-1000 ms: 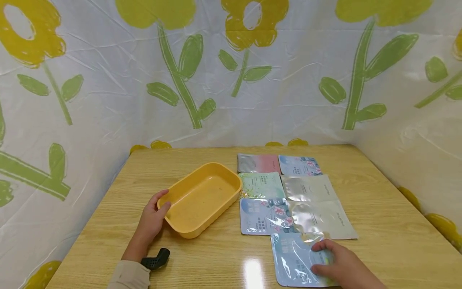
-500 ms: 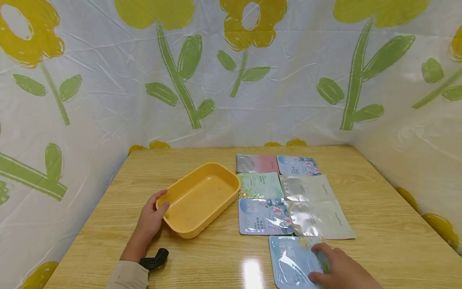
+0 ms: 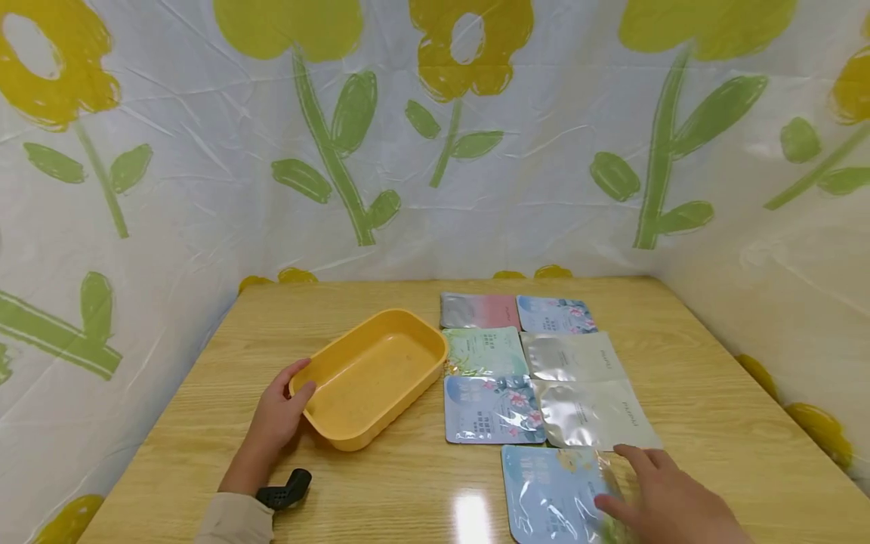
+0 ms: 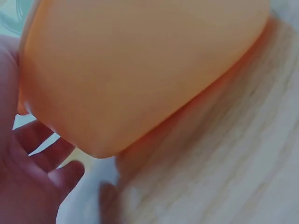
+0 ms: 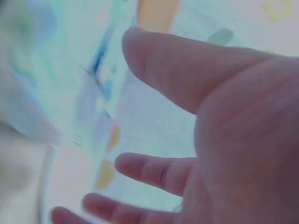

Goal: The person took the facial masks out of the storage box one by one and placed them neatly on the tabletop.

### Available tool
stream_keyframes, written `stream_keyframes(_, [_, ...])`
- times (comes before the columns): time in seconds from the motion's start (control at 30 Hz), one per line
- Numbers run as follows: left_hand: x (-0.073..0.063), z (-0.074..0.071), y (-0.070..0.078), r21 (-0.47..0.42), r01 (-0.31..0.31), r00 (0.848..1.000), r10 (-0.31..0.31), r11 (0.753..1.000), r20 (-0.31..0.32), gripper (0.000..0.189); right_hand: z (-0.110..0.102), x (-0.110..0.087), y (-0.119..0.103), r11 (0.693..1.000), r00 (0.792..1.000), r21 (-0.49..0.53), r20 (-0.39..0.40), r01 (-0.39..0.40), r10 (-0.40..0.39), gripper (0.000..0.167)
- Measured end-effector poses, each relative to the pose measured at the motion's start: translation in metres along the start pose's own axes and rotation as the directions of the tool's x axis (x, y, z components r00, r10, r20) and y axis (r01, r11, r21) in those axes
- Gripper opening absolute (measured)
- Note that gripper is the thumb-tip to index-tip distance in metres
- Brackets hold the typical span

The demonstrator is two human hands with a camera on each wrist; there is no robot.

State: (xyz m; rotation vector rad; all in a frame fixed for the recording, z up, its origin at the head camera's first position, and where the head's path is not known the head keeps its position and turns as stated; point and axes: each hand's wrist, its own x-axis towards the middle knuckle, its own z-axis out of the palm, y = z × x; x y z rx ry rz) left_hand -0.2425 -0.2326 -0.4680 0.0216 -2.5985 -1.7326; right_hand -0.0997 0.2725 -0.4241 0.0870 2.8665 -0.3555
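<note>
My left hand [image 3: 277, 412] grips the near left corner of a yellow plastic bin [image 3: 381, 423], thumb over the rim and fingers outside. In the left wrist view the bin wall [image 4: 140, 70] fills much of the picture, beside the fingers [image 4: 51, 149]. A blue sheet mask packet [image 3: 550, 491] lies flat near the table's front. Over its right edge hovers my right hand [image 3: 680, 499], fingers spread and thumb apart. The right wrist view shows that thumb [image 5: 163, 60] and several fingers extended, with nothing between them.
Beyond the blue packet lie several more mask packets in two columns: a blue floral one [image 3: 492, 412], a green one [image 3: 482, 351], a pink-silver one [image 3: 479, 310], another blue floral one [image 3: 556, 313] and silver-cream ones [image 3: 598, 414]. A flower-print cloth [image 3: 544, 174] walls the table.
My right hand has let go of the blue packet, spreading its fingers and shifting right. That packet slid slightly toward me, off the row behind. The left hand keeps its grip on the bin.
</note>
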Motion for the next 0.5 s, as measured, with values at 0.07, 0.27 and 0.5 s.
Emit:
stream_keyframes(0.07, [0.000,-0.005,0.002,0.081,-0.006,1.000,0.007,0.997,-0.013,0.052,-0.011,0.002,-0.003,0.998,0.993,-0.017,-0.105,0.061,-0.063,0.086])
stream_keyframes(0.27, [-0.003,-0.011,0.018,0.376,-0.239,0.961,0.272,0.895,-0.037,0.052,-0.029,0.019,-0.015,0.936,0.811,-0.199,-0.467,0.290,-0.351,0.072])
stream_keyframes(0.5, [0.000,0.007,0.052,0.586,-0.390,0.884,0.468,0.711,0.021,0.064,-0.038,0.058,-0.030,0.897,0.716,-0.277,-0.540,0.344,-0.442,0.074])
